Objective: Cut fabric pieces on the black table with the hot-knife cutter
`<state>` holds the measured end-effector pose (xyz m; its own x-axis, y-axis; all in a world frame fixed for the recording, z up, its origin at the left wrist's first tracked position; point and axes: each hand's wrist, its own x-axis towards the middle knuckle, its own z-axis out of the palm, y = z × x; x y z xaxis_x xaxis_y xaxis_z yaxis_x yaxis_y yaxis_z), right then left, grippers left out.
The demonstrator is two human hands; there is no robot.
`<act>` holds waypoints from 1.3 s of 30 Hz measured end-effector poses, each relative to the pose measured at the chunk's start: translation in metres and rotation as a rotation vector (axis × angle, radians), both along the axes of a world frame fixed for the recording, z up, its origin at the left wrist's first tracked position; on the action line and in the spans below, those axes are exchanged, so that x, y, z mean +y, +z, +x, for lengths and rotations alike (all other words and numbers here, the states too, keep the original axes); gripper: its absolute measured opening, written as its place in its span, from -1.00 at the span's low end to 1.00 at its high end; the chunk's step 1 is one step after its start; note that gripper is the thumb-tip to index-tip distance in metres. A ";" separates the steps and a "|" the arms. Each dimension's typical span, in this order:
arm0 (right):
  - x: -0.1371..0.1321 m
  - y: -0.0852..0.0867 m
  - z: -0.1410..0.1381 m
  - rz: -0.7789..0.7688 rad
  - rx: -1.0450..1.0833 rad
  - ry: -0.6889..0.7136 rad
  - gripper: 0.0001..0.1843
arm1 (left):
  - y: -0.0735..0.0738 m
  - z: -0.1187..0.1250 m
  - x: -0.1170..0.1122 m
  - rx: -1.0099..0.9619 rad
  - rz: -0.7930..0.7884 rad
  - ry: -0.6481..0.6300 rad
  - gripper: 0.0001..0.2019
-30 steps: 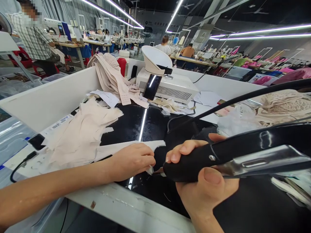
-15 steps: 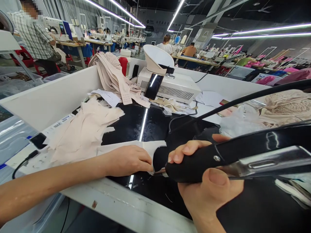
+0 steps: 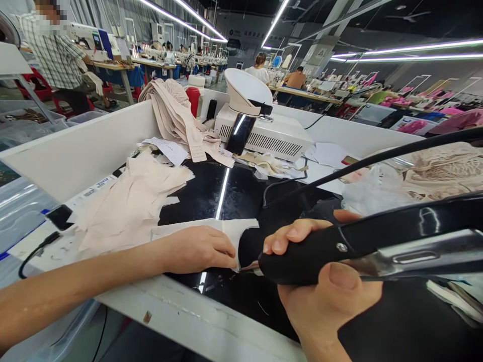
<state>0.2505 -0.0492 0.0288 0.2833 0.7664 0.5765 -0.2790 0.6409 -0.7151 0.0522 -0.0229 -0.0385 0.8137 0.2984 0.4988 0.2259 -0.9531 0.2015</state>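
My left hand lies over a pale fabric piece with a curved cut-out, its fingers bent together at the fabric's lower corner. My right hand is wrapped round a black handheld tool, which has a rounded end and a shiny metal strip along its side. A small metal part shows between the tool's rounded end and the fabric corner by my left fingertips; whether it touches the cloth I cannot tell. My left fingertips are partly hidden.
A pile of pale fabric pieces lies left on the black tabletop. Behind stand a phone, a white vented box and draped beige bands. A black cable crosses the right side. Other people work farther back.
Both hands keep almost the same place. The tool and my right hand sit slightly farther right and lower in the view; the fabric has hardly moved.
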 end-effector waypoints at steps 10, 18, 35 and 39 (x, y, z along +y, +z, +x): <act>0.001 0.000 -0.001 -0.004 -0.013 -0.005 -0.40 | -0.001 0.001 0.001 -0.025 -0.005 -0.023 -0.65; 0.001 0.000 -0.001 -0.019 -0.041 -0.050 -0.40 | -0.003 0.000 0.000 -0.011 -0.020 -0.002 -0.66; 0.004 0.003 -0.001 -0.009 0.009 -0.041 -0.45 | -0.004 -0.001 -0.001 -0.027 -0.065 0.009 -0.70; 0.003 -0.001 -0.002 -0.018 -0.046 -0.050 -0.45 | -0.004 0.000 -0.001 -0.030 -0.067 0.007 -0.70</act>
